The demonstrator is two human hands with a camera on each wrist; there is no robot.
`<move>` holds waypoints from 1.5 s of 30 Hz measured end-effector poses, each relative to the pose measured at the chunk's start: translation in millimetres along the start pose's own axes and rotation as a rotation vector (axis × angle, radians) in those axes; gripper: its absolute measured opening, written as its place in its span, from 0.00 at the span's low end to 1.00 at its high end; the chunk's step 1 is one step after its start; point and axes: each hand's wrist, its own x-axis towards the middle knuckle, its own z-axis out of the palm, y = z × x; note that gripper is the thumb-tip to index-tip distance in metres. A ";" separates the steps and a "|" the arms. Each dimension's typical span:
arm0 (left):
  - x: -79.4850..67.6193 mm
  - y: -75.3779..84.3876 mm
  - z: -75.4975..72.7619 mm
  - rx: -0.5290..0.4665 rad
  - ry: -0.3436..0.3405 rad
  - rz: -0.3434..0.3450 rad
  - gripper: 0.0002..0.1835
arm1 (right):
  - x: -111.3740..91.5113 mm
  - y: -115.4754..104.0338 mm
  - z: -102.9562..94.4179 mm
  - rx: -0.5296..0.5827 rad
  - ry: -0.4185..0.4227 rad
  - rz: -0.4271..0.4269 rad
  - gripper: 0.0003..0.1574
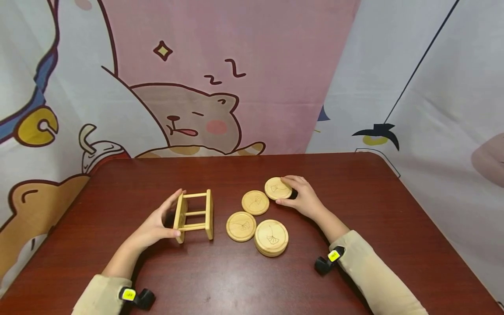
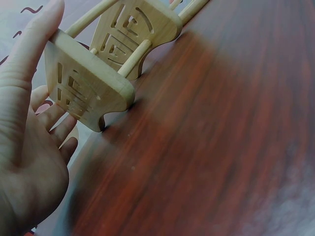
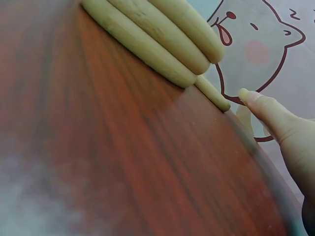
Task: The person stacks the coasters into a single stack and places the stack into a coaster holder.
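My left hand grips a pale wooden coaster holder by its left side panel, thumb at the near end and fingers at the far end. Rods join its two panels, and the left wrist view shows slots cut through the slatted panel. Around the right side of a round wooden coaster my right hand curls, fingers at the far rim and thumb at the near rim. A leaf is engraved on that coaster. Only the thumb of this hand appears in the right wrist view.
Two single coasters, one behind the other, lie between the hands. Closer to me is a coaster stack, seen edge-on as three layers from the right wrist. A printed cloth hangs behind the dark red table.
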 end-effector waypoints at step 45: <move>-0.3 1.5 -0.1 0.004 -0.001 -0.019 0.58 | -62.3 -41.3 -8.5 0.168 -0.002 -0.206 0.47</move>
